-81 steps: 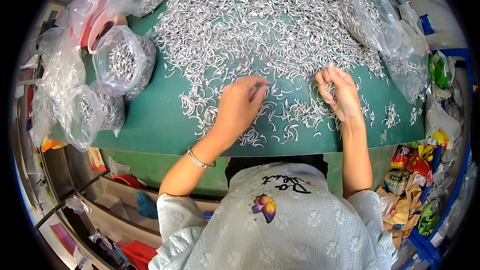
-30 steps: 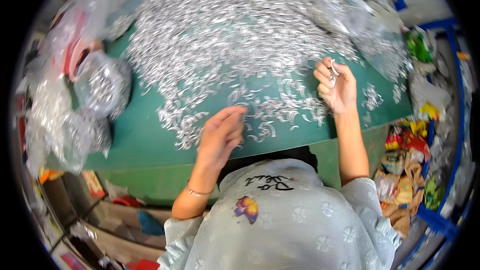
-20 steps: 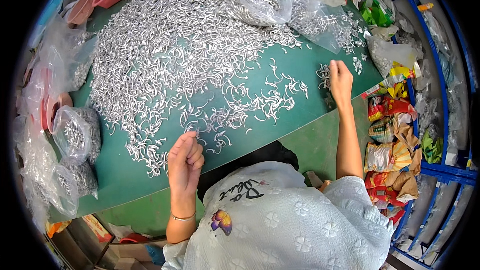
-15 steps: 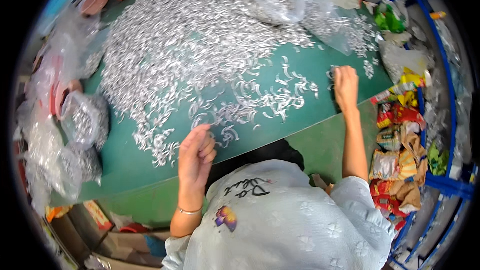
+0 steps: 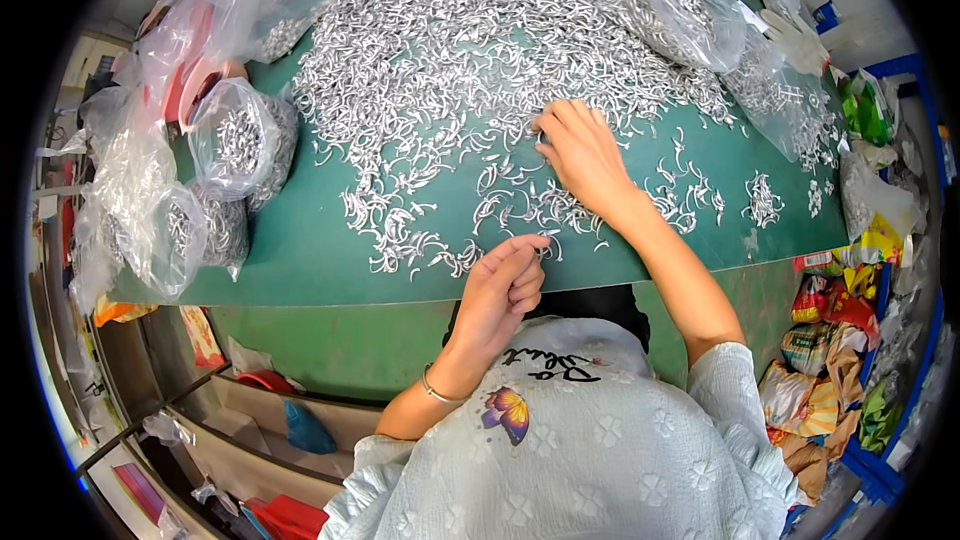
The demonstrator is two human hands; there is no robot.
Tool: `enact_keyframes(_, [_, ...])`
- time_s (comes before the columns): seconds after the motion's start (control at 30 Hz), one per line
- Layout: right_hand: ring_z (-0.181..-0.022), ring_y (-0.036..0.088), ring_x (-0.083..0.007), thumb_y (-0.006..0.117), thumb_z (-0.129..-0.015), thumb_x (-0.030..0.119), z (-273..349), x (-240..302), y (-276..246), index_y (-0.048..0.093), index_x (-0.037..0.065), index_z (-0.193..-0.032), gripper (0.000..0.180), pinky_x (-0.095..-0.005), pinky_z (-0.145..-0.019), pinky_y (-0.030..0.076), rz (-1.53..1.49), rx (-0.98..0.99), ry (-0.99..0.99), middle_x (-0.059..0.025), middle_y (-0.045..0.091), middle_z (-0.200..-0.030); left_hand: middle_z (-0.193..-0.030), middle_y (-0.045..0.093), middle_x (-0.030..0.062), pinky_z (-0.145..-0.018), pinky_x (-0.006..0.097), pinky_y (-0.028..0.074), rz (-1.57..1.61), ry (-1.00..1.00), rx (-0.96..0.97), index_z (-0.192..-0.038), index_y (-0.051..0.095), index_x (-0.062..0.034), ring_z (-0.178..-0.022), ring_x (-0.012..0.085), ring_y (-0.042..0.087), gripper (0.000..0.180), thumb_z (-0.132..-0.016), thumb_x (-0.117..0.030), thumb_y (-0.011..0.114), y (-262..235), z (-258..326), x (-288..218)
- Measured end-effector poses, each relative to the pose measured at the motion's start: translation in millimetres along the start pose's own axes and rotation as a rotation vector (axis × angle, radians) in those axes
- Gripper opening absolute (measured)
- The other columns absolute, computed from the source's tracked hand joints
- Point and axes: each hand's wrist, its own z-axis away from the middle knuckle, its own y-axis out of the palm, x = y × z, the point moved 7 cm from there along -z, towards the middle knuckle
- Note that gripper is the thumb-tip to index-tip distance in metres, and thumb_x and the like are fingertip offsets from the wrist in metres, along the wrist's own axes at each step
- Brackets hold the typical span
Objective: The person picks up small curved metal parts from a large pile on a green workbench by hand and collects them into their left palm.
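Small silver curved metal pieces (image 5: 430, 50) cover the green table (image 5: 320, 270) in a wide heap that thins out toward me. Just above the table's front edge is my left hand (image 5: 508, 280), closed, with the fingers curled and the index fingertip beside a few loose pieces. Whatever it pinches is too small to make out. My right hand (image 5: 585, 155) reaches over the near side of the heap. Its thumb and index finger close on a small curved metal piece (image 5: 541, 139). To its right lies a small separate pile of pieces (image 5: 763, 202).
Clear plastic bags of pieces stand at the left (image 5: 240, 140) and at the back right (image 5: 690, 10). Colourful packets (image 5: 815, 350) hang beside a blue rack (image 5: 870, 470) on the right. Cardboard boxes (image 5: 240, 430) sit below the table at the left.
My right hand has moved left from the table's right side to the heap; a small pile now shows near where it was. My left hand stays closed. The view has shifted.
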Motion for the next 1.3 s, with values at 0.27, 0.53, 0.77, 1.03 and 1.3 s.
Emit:
enact_keyframes(0.27, [-0.09,0.052,-0.0262,0.065,-0.078,0.005,14.5,-14.4,-14.8,0.058,0.004,-0.088,0.012,-0.037,-0.079,0.039,-0.074,0.035,0.078,-0.0083,0.057,-0.086,-0.073,0.038,-0.0014,-0.045,0.018,0.027,0.259,-0.033,0.037,-0.115,0.054,-0.0004,-0.058,0.0056,0.031,0.022,-0.097,-0.007,0.044,-20.3,-2.9,-7.3])
enact_keyframes(0.53, [-0.09,0.05,-0.0268,0.069,-0.076,0.011,11.3,-11.9,-6.0,0.059,0.004,-0.086,0.016,-0.0366,-0.079,0.038,0.12,0.092,0.071,-0.0076,0.054,-0.093,-0.103,0.048,0.0086,-0.057,0.023,0.04,0.952,-0.121,0.184,-0.124,0.049,0.002,-0.074,0.0124,0.043,0.036,-0.089,0.006,0.042,-7.8,-14.5,-9.8])
enact_keyframes(0.77, [-0.087,0.059,-0.0196,0.053,-0.09,0.006,27.6,-58.8,1.6,0.058,0.0,-0.097,0.011,-0.0303,-0.074,0.047,-1.379,0.004,0.666,-0.014,0.062,-0.107,-0.094,0.051,0.0068,-0.074,0.029,0.045,0.786,-0.057,0.086,-0.119,0.052,0.0018,-0.081,0.0168,0.048,0.036,-0.085,0.007,0.046,-10.4,-12.7,-3.2])
enact_keyframes(1.03, [-0.055,0.036,-0.0128,0.051,-0.095,0.022,12.9,-66.2,4.6,0.058,0.0,-0.104,0.025,-0.0257,-0.056,0.037,-1.638,0.033,0.742,0.0007,0.045,-0.068,-0.083,0.045,0.0039,-0.068,0.026,0.04,0.659,-0.008,0.158,-0.113,0.055,0.0021,-0.074,0.0142,0.044,0.032,-0.083,0.008,0.047,-12.5,-15.3,-1.7])
enact_keyframes(1.3, [-0.049,0.042,-0.0082,0.061,-0.091,0.029,1.6,-42.9,10.6,0.061,0.0,-0.078,0.032,-0.0275,-0.046,0.034,-0.454,0.05,0.564,0.0009,0.05,-0.055,-0.082,0.045,0.0038,-0.067,0.026,0.04,0.648,-0.014,0.167,-0.116,0.053,0.0031,-0.072,0.0138,0.043,0.033,-0.083,0.007,0.047,-12.7,-14.5,1.6])
